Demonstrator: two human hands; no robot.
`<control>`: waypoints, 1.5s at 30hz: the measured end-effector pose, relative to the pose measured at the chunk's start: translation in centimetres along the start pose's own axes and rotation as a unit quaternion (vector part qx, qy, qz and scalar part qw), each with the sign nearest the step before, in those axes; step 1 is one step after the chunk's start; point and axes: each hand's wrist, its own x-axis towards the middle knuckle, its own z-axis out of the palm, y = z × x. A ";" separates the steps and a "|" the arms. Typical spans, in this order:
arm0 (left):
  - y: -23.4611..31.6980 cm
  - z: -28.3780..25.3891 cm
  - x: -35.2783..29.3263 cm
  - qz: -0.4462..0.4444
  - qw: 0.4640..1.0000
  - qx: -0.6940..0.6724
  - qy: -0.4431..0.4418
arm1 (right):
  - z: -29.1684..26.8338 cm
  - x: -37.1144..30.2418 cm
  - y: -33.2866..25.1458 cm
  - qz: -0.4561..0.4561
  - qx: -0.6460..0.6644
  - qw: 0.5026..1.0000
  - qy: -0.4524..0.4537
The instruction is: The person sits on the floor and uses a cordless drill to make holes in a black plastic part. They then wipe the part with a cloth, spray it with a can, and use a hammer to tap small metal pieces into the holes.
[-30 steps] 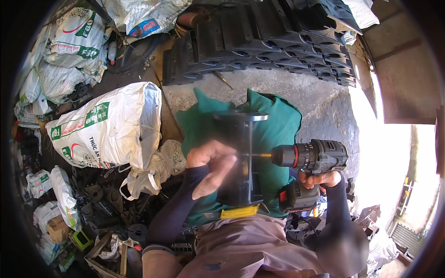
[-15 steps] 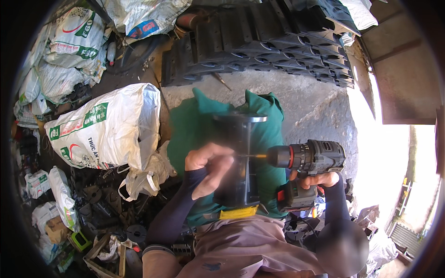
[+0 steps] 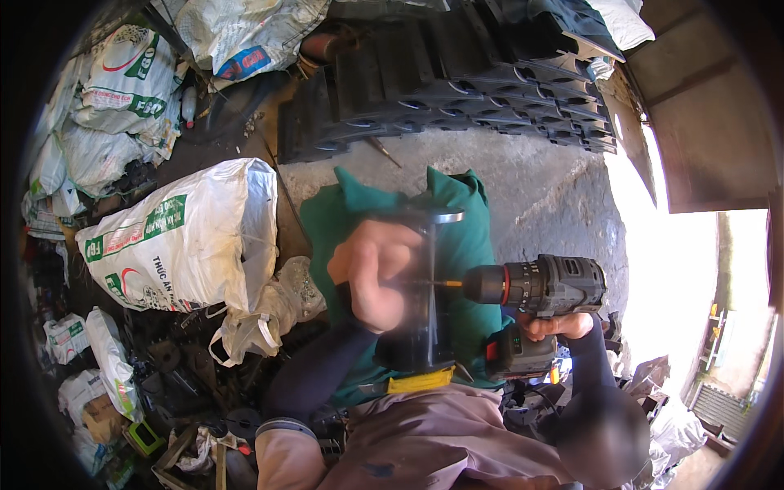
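My right hand [image 3: 559,327] is wrapped round the grip of a black-and-grey cordless drill [image 3: 563,282] with a red ring. Its bit [image 3: 451,284], partly yellow, points left at a long, dark, shiny workpiece [image 3: 420,339] with a bright metal rim at its far end. This workpiece lies across my lap on green cloth [image 3: 469,245]. My left hand [image 3: 376,269] is closed, fingers curled, at the workpiece's left side beside the bit's tip. Blur hides what those fingers hold, if anything. A yellow strip-like piece [image 3: 420,380] lies at the workpiece's near end.
Black slotted parts [image 3: 457,98] are stacked at the far side. To the left, a white woven sack [image 3: 180,237] lies open toward my lap, near a smaller plastic bag [image 3: 265,318]. Dark loose parts [image 3: 175,359] clutter the lower left. A thin rod [image 3: 384,153] lies on the concrete.
My left hand has shifted away from me along the workpiece, its fingers more curled. The drill has dropped slightly nearer to me in the picture and stays in my right hand.
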 end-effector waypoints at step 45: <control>5.8 -4.9 -6.2 -0.304 0.944 0.043 -0.117 | -0.1 -4.0 1.3 -0.007 0.030 0.999 -0.021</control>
